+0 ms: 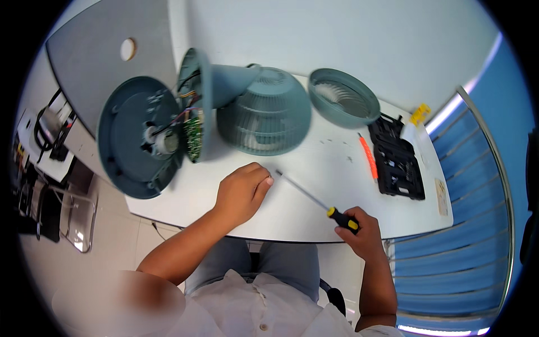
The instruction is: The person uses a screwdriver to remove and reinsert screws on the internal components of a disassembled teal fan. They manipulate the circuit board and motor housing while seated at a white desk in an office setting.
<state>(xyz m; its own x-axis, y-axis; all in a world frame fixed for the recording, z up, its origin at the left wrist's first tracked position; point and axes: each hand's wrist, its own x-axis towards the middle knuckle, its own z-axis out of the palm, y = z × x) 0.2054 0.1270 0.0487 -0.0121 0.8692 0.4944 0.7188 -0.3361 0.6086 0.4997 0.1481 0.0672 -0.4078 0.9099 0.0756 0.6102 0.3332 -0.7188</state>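
Note:
My right hand (362, 233) grips the black and yellow handle of a screwdriver (309, 195), its shaft slanting up and left over the white table. Close to the shaft's tip, my left hand (242, 191) is closed, thumb against curled fingers; whatever it pinches is too small to make out. Beyond it stands a grey-green fan base (236, 84) tipped on its side, wires and a green circuit board (193, 139) exposed. A round base cover (135, 143) with a motor-like part leans at the left. Behind my hands sits a domed fan grille (266, 115).
A second grille ring (343, 98) lies at the back right. Beside an open black tool case (396, 160) is an orange-handled tool (368, 157), with a yellow object (420, 114) behind. Small screws (348, 159) are scattered mid-table. A metal railing (494, 151) runs along the right.

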